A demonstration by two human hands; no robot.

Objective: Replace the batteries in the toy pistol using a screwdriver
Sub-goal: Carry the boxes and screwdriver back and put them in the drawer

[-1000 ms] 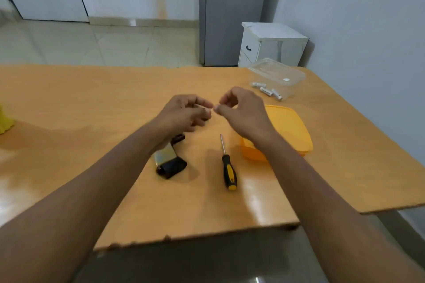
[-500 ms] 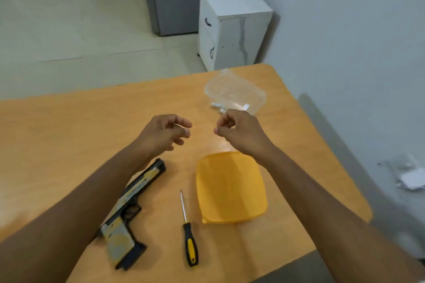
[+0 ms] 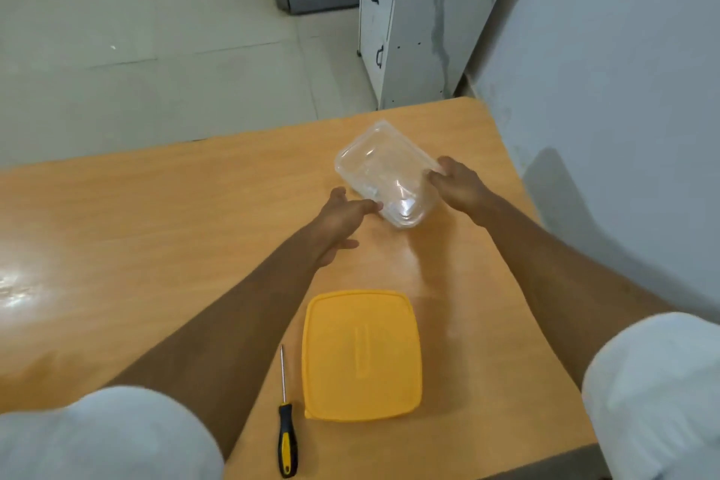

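Note:
A clear plastic container lies upside down near the table's far right corner, with something small and pale faintly visible under it. My right hand grips its right edge. My left hand touches its near left corner with the fingertips, fingers apart. A screwdriver with a black and yellow handle lies at the near edge, tip pointing away. The toy pistol is hidden, out of sight under my left arm or out of frame.
A closed yellow box sits right of the screwdriver. The wooden table ends just past the clear container. A white cabinet stands on the floor beyond the far corner, by a grey wall.
Both hands have reached forward from mid-air to the clear container; my right hand has taken hold of its edge. The view has tipped down and forward, and the pistol has left sight.

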